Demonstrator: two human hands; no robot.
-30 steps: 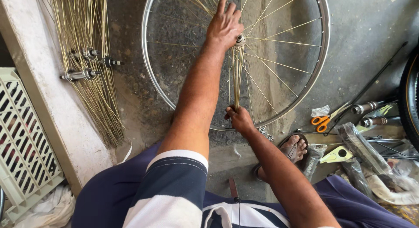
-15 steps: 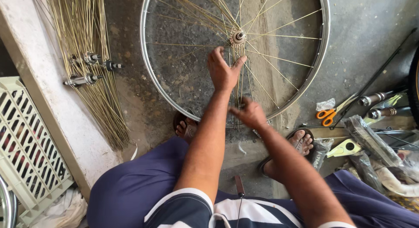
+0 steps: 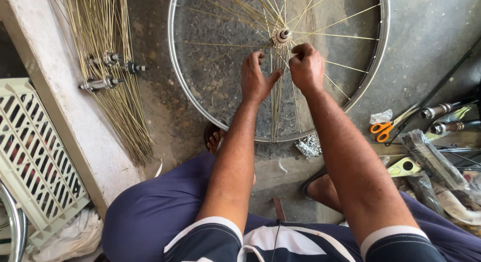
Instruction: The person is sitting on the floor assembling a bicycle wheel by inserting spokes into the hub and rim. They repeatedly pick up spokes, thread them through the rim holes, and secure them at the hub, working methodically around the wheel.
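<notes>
While we sit on the floor point(image 3: 431, 36) with our knees spread, both of our hands work inside a bicycle wheel rim point(image 3: 176, 71) that lies flat on the concrete in front of us. Our left hand point(image 3: 255, 79) rests palm down among the loose spokes point(image 3: 276, 106) just left of the hub point(image 3: 282, 36), its fingers point(image 3: 258, 56) spread a little and the thumb angled toward the bundle of spokes that hangs from the hub toward the near edge of the rim; it seems to touch them rather than clasp them, though the view is too tight to be sure. Our right hand point(image 3: 306, 66) is curled into a loose fist just right of the hub, pinching what looks like one or more spokes close below it. To the left, on a pale ledge point(image 3: 60, 106), lies a sheaf of spare spokes point(image 3: 107, 91) with several spare hubs point(image 3: 107, 71) resting across it, and a cream plastic crate point(image 3: 35, 151) leans further left. To the right, orange-handled scissors point(image 3: 383, 129) lie near metal axles point(image 3: 441, 111) and some clear plastic wrapping point(image 3: 431, 156). A small foil packet point(image 3: 309, 145) sits just outside the near rim edge, between our sandalled feet point(image 3: 216, 139).
</notes>
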